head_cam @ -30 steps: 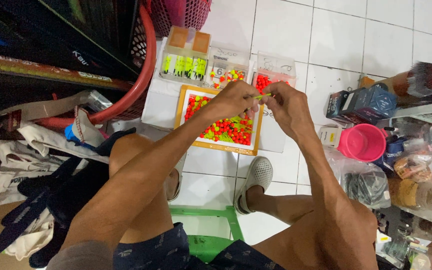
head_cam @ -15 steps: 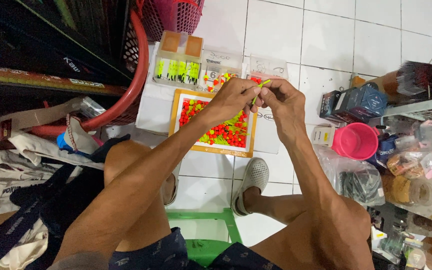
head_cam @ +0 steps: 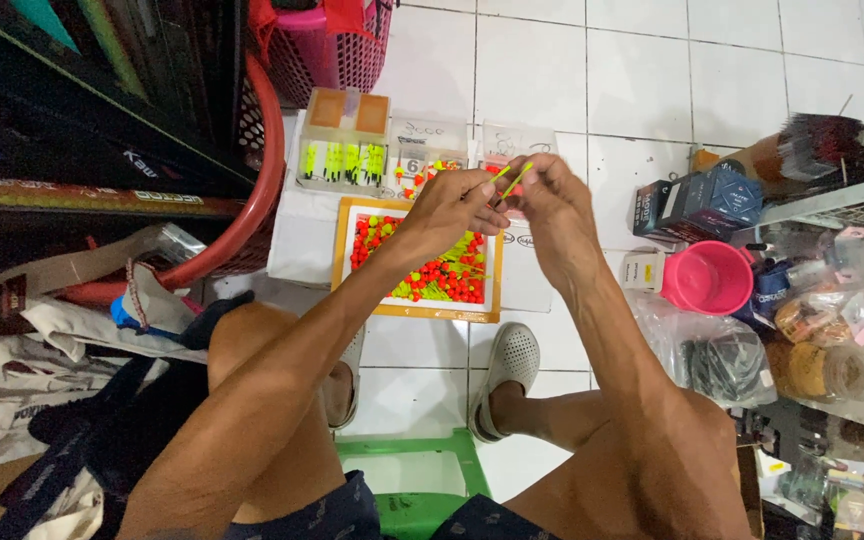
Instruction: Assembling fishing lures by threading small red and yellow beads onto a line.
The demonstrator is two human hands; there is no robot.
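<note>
Yellow-green float stems point(head_cam: 508, 180) are pinched between both hands: the left hand point(head_cam: 449, 208) closed on their lower ends, the right hand point(head_cam: 544, 205) closed on the tips. This looks like pairing or threading floats; the next move likely calls for steady fingertip alignment. Directly beneath the hands lies the orange-rimmed tray point(head_cam: 338, 262) of red and green floats. Pink bowl point(head_cam: 707, 277) crowds the right; white floor tiles point(head_cam: 642, 70) beyond lie open.

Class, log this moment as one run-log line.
left hand and right hand: pinching thin yellow-green sticks | below: orange-rimmed tray of red and green floats
</note>
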